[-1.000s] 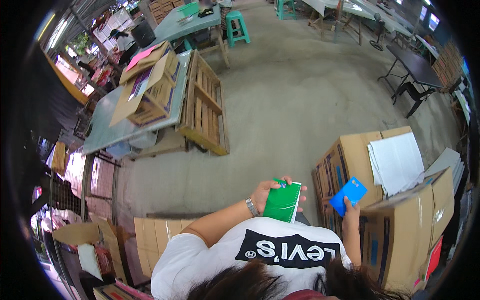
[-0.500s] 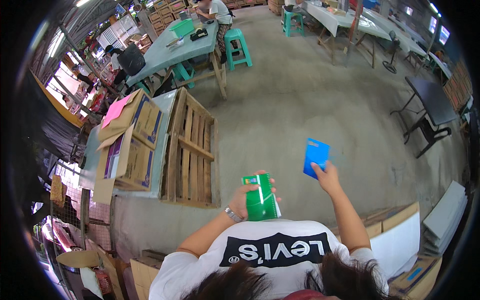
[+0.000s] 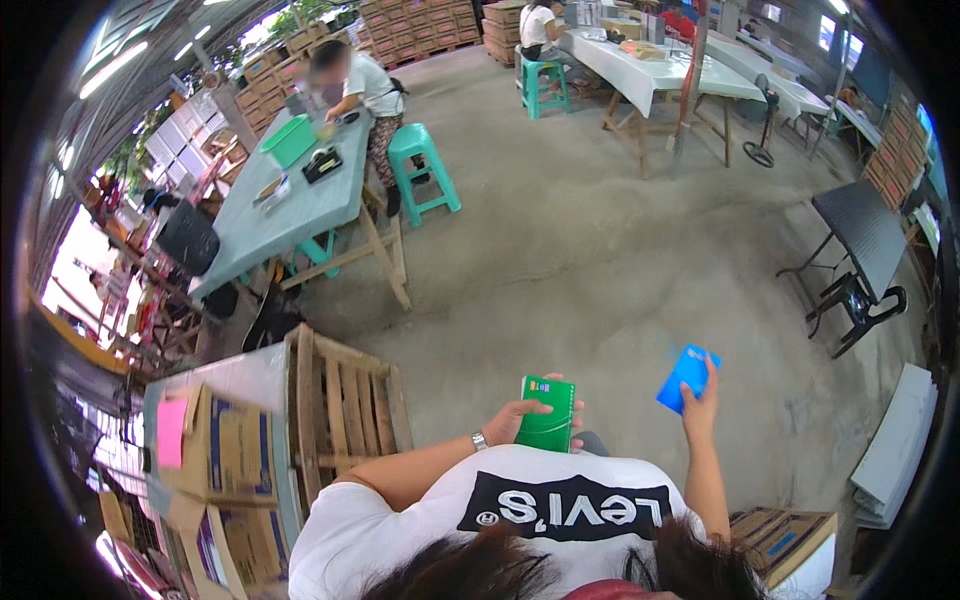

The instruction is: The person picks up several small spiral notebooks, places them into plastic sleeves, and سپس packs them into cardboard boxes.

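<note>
My left hand (image 3: 517, 420), with a watch at its wrist, is closed on a small green spiral notebook (image 3: 546, 415) in front of my chest. The thumb lies over its cover and fingertips show at the far edge. Out to the right, my right hand (image 3: 699, 397) grips a small blue notebook (image 3: 686, 376) by its lower right part, tilted and apart from the green one. Both are in the air above the concrete floor. The blue one's binding is too small to make out.
At the left, opened cardboard boxes (image 3: 235, 450) stand on a table beside a wooden pallet (image 3: 345, 400). Ahead left, a person works at a long table (image 3: 330, 190) near a green stool (image 3: 421, 170). A dark table (image 3: 858, 225) and chair (image 3: 855, 310) stand at the right.
The view has turned left and tilted up. In it, my right hand with the blue notebook sits farther right and lower, and the notebook is more tilted. My left hand still holds the green notebook.
</note>
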`<state>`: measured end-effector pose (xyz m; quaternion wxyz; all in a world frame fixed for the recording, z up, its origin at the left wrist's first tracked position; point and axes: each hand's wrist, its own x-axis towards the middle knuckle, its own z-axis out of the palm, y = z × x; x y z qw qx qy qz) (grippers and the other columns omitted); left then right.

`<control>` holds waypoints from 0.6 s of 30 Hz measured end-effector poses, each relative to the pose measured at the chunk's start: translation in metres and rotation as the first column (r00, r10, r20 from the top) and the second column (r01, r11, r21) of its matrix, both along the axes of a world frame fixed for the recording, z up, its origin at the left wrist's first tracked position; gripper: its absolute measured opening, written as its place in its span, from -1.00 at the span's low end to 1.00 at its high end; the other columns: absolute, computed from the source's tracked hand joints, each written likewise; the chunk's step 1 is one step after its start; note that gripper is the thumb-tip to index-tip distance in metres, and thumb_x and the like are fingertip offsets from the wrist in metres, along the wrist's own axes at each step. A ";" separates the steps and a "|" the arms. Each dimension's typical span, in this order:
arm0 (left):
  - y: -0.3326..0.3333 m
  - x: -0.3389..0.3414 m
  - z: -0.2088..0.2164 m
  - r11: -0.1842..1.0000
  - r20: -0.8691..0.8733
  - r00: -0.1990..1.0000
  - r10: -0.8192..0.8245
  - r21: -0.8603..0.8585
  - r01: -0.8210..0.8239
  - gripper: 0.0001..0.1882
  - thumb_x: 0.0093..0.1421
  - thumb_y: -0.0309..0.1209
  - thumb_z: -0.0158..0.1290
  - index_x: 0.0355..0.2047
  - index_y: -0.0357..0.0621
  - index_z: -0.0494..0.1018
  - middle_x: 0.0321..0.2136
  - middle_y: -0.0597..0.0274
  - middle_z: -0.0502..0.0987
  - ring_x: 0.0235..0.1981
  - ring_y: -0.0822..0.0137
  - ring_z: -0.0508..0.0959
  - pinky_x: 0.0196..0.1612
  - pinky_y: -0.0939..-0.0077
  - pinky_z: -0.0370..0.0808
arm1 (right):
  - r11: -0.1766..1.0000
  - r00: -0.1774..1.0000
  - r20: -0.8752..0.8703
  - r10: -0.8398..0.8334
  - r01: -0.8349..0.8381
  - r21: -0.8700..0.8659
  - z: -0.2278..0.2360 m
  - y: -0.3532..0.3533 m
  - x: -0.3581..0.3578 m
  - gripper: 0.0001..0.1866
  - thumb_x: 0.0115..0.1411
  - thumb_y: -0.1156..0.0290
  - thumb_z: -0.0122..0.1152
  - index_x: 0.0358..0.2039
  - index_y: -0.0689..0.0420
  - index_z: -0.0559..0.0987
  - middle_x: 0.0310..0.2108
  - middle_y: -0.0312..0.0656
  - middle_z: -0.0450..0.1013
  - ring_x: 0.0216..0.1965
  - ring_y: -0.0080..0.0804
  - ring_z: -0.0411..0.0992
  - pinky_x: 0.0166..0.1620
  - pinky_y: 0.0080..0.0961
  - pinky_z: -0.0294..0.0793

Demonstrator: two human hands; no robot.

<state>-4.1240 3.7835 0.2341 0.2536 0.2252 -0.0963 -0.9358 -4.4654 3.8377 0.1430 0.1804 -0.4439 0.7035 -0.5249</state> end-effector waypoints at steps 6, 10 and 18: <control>-0.228 -0.017 -0.031 0.999 0.023 0.999 0.037 -0.028 -0.036 -0.27 -0.05 -0.58 0.04 0.16 0.21 0.14 -0.05 -0.02 0.37 -0.16 0.05 0.49 0.01 -0.24 0.39 | 0.876 0.850 0.276 -0.448 0.355 0.327 -0.071 -0.097 -0.073 -0.81 0.14 0.60 0.11 -0.20 0.23 0.52 -0.21 -0.17 0.48 -0.19 -0.39 0.40 -0.06 -0.44 0.36; -0.374 -0.041 -0.022 0.979 0.007 0.981 0.192 -0.077 -0.191 -0.28 -0.06 -0.59 0.04 0.13 0.21 0.14 -0.10 0.01 0.37 -0.18 0.08 0.49 -0.01 -0.22 0.42 | 0.913 0.922 0.156 -0.354 0.304 0.270 -0.057 -0.296 -0.100 -0.87 0.16 0.54 0.11 -0.28 0.24 0.55 -0.27 -0.15 0.51 -0.20 -0.42 0.41 -0.08 -0.47 0.36; -0.644 -0.016 0.040 0.795 -0.065 0.877 0.476 -0.394 -0.461 -0.31 -0.10 -0.57 0.05 0.09 0.20 0.20 -0.09 0.03 0.36 -0.18 0.08 0.50 -0.09 -0.20 0.48 | 0.846 0.839 -0.162 0.519 -0.531 -0.041 0.059 -0.782 0.025 -0.76 0.24 0.28 0.10 -0.16 0.10 0.56 -0.19 -0.17 0.53 -0.13 -0.36 0.47 -0.03 -0.42 0.40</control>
